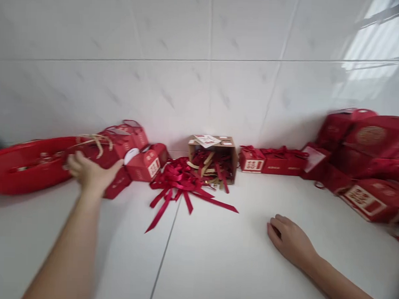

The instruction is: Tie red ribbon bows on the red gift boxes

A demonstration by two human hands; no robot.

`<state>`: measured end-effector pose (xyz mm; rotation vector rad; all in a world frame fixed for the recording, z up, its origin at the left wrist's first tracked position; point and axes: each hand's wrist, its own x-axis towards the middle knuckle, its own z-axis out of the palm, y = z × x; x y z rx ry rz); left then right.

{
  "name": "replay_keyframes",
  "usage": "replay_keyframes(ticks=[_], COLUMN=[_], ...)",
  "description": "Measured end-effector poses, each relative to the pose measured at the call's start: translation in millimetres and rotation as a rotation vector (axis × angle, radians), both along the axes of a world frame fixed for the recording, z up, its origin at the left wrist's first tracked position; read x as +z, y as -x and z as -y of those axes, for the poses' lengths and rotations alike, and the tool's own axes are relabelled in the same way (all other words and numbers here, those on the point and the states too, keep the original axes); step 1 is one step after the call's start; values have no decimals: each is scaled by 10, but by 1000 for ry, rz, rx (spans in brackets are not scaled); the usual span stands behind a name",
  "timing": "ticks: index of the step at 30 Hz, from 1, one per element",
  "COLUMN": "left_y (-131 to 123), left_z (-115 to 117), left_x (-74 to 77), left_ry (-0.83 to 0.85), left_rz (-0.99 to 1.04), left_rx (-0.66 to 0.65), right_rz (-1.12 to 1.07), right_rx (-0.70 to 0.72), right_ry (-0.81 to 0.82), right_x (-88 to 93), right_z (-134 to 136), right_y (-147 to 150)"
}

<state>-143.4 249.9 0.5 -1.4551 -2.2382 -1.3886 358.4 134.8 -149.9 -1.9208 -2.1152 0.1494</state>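
My left hand reaches out at the left, a little blurred, with its thumb spread from the fingers. It is in front of the red gift boxes and close to the rim of a red basin; I see nothing held in it. A natural-coloured cord lies over the boxes just behind its fingers. My right hand rests on the white surface at the right, fingers curled in loosely with nothing showing in them.
A pile of red ribbons spreads in the middle, beside an open cardboard box holding red and gold ribbons. A row of small red boxes stands along the tiled wall. Larger red boxes are stacked at the right.
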Motion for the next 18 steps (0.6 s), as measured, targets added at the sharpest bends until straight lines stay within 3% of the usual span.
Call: replay_keyframes(ticks=[4,7,13,18], left_y=[68,250,591,586], left_z=[36,11,-94,-88], left_x=[-215,-287,-481,-699], left_ry=[-89,-128,-64,-35], left_rz=[30,111,300,354], left_rx=[131,181,93,87], right_rz=[-25,-37,-89,-112], right_rx=[28,-23,43,58], right_ry=[-16,-6,8,7], right_x=[-12,-2,-47,-60], right_z=[-616,-858,-798,-759], right_y=[370,424,301,275])
